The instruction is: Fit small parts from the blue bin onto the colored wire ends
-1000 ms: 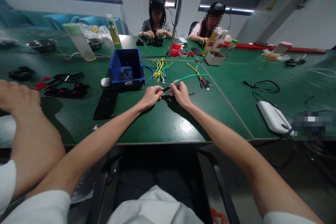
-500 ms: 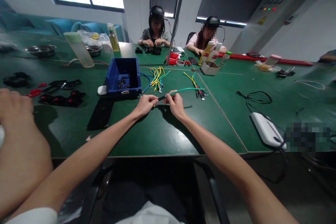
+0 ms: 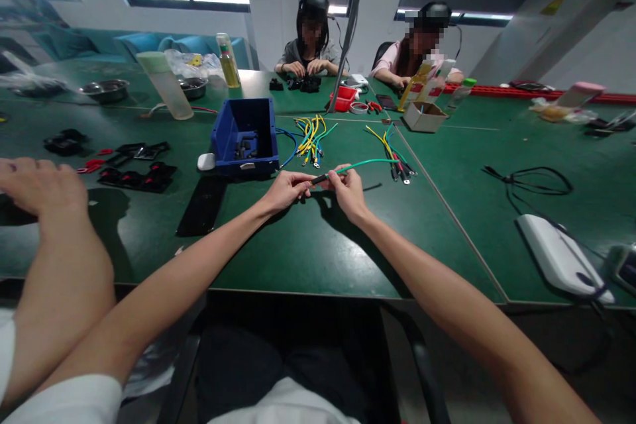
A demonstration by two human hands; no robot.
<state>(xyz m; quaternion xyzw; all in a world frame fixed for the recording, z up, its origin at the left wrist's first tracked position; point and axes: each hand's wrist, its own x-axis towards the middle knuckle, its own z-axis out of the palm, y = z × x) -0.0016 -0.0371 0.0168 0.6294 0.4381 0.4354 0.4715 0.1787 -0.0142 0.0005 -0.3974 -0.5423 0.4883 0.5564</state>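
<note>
My left hand pinches the end of a green wire, where a black sleeve covers it. My right hand is closed on the same wire, just behind the sleeve. From the right fingers the green wire runs out toward a bundle of yellow, green and red wires with black sleeves and ring terminals. Beyond my hands lies a larger bunch of yellow, green and blue wires. The tip inside my left fingers is hidden.
A blue bin with dark parts stands left of the wires, a black phone before it. A co-worker's arm rests at far left. Two people sit across the green table. A white device with a cord lies right.
The whole view has shifted, so things appear farther right and a little higher. Both hands keep their hold on the green wire and its black sleeve, with only slight finger movement.
</note>
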